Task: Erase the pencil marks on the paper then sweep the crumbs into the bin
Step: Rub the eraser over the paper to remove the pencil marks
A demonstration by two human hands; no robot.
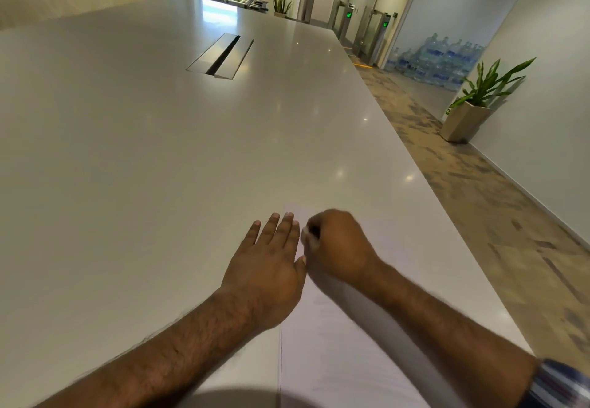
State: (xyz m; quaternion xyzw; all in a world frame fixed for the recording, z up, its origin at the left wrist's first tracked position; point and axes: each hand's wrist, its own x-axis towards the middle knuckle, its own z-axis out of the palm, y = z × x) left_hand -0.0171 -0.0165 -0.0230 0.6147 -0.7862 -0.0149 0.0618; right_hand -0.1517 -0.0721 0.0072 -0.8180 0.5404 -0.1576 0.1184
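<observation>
A white sheet of paper point(338, 350) lies on the long pale table point(159, 152), near its right edge. My left hand point(271, 260) lies flat with straight fingers on the paper's left edge and the table beside it. My right hand point(338, 245) is curled into a fist over the upper part of the sheet and pinches a small white eraser point(307, 233) against the paper. The eraser is blurred and mostly hidden by the fingers. I see no pencil marks, crumbs or bin.
A cable slot point(223, 56) sits in the table's middle, far ahead. The table's right edge runs close to the paper, with carpet floor point(479, 190) beyond. A potted plant point(469, 114) stands by the right wall.
</observation>
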